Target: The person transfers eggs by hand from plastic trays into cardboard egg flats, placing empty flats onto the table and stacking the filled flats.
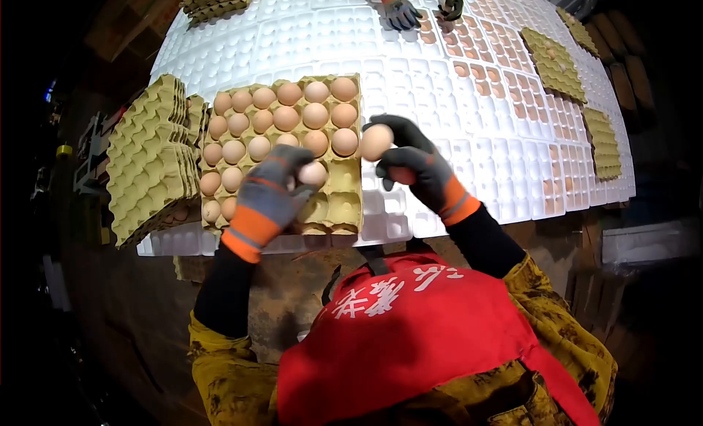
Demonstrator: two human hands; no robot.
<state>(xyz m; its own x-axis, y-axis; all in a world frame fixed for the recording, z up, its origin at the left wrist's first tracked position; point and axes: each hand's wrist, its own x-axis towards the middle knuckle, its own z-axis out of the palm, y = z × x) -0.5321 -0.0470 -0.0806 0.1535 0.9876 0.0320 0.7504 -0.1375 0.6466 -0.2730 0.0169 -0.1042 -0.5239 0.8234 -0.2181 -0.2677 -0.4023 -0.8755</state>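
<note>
A pulp egg tray (342, 206) full of brown eggs in its upper rows lies before me, with several bare cups at its lower right. Over its lower part, my left hand (267, 191), in a grey and orange glove, is closed with a pale egg (313, 175) between fingers and thumb. Just right of the tray's edge, my right hand (421, 169), gloved alike, grips a brown egg (376, 142) at its fingertips. A second, redder egg (402, 175) shows lower in the same hand, partly hidden by the fingers.
White foam trays (469, 173) cover the table, some holding eggs at the right. A stack of pulp trays (150, 162) leans at the left. Other pulp trays (553, 63) lie at the right. Across the table are another person's gloved hands (401, 12).
</note>
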